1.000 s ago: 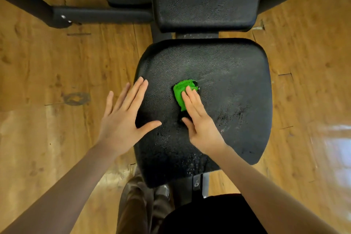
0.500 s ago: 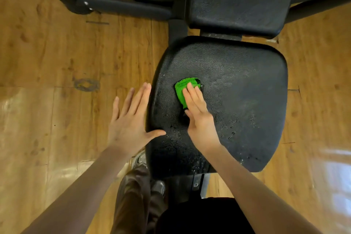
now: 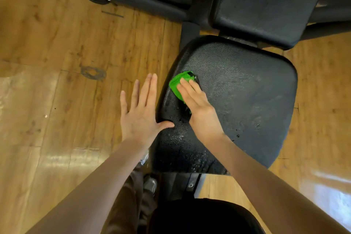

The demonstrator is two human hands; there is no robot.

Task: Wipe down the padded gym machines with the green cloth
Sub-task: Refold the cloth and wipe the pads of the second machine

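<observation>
A black padded seat (image 3: 247, 100) of a gym machine fills the middle right, with a black back pad (image 3: 266, 2) beyond it. A bunched green cloth (image 3: 178, 83) lies on the seat's left part. My right hand (image 3: 197, 108) presses flat on the cloth with straight fingers, covering its near half. My left hand (image 3: 140, 112) is spread flat beside the seat's left edge, its thumb resting on the pad. Wet droplets shine on the seat's near left area.
Black steel frame tubes (image 3: 144, 2) run across the wooden floor (image 3: 57, 43) at the top left. The seat post and bracket (image 3: 191, 182) stand below the seat's near edge. My trouser leg and shoe (image 3: 150, 184) are next to it.
My right hand has slid the cloth leftward across the seat toward its left edge. My left hand has drifted off the pad to the side, with only the thumb left on it.
</observation>
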